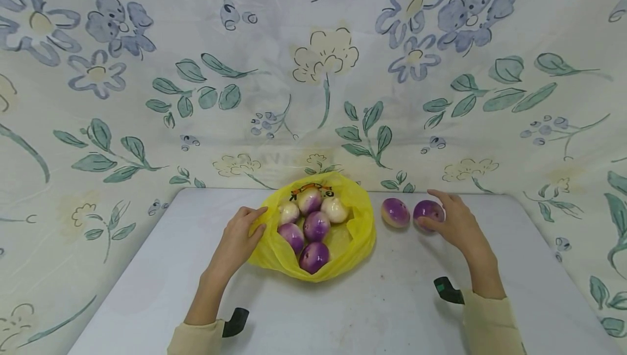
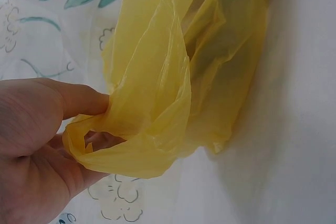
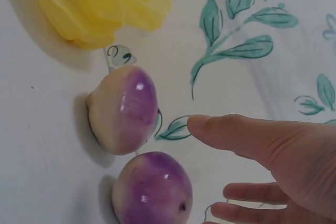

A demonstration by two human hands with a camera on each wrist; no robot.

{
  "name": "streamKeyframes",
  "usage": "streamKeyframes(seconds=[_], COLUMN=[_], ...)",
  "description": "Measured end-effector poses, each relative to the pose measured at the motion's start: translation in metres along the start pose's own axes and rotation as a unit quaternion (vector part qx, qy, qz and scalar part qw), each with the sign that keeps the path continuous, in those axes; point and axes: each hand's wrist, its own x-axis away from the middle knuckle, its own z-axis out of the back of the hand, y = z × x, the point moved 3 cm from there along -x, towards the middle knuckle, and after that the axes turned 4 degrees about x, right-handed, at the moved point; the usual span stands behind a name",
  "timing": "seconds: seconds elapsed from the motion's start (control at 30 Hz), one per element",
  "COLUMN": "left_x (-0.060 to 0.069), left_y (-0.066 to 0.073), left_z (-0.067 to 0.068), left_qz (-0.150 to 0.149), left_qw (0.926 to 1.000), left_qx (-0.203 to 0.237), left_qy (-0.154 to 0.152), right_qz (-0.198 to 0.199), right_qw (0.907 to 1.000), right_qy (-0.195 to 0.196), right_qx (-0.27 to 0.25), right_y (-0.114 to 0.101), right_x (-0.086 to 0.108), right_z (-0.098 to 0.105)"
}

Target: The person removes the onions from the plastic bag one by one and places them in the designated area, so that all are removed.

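A yellow plastic bag (image 1: pixel 361 219) stands wide open on the white table, with several purple-and-white turnips (image 1: pixel 316 226) inside. At its left edge my left hand (image 1: pixel 234 242) holds the bag's film between thumb and fingers; the left wrist view shows a loop of the bag (image 2: pixel 152 98) around the fingers. To the right of the bag lie two loose turnips, one nearer the bag (image 1: pixel 394 213) and one (image 1: pixel 425 208) at my right hand (image 1: pixel 459 221). In the right wrist view the thumb and fingers are spread beside that turnip (image 3: pixel 152 190), without gripping it.
An orange-and-black patterned patch (image 1: pixel 313 187) shows at the bag's back rim. Behind the table (image 1: pixel 372 311) hangs a floral cloth (image 1: pixel 274 126). Dark devices (image 1: pixel 236 322) are strapped at both wrists, by the beige sleeves.
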Motion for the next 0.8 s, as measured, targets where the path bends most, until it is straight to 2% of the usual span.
streamKeyframes(seconds=[0.8], left_x=[0.000], left_y=[0.001], left_z=[0.001], left_qz=[-0.003], left_qw=[1.0000], left_qx=[0.002], left_qy=[-0.001], right_qz=[0.006], right_qw=[0.9997], right_qy=[-0.015], right_qx=[0.017], right_y=[-0.026], right_x=[0.007], right_z=[0.006])
